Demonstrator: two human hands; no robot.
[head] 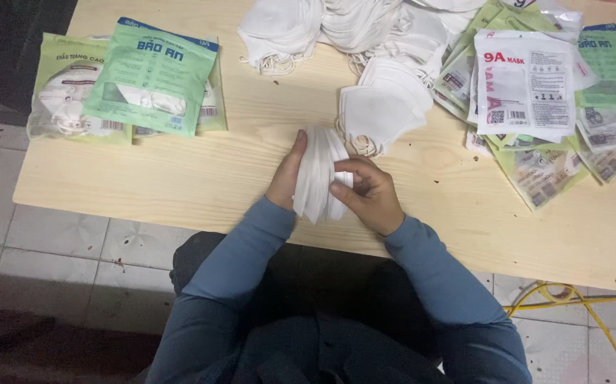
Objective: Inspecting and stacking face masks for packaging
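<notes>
Loose mask pile (365, 28) cut off by top edge; left hand (287, 174) fingers hidden behind mask stack (317, 174).

A pale wooden table (180, 178) stands on grey floor tiles (52, 249); dim light. A yellow cable (592, 313) lies on the floor.

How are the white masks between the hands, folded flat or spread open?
Folded flat: the stack of white masks stands on edge, pressed between the left hand and right hand.

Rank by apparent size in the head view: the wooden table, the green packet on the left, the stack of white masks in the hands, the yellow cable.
1. wooden table
2. green packet
3. stack of white masks, held between left hand and right hand
Unranked: yellow cable, thin and cut off by the frame.
</notes>
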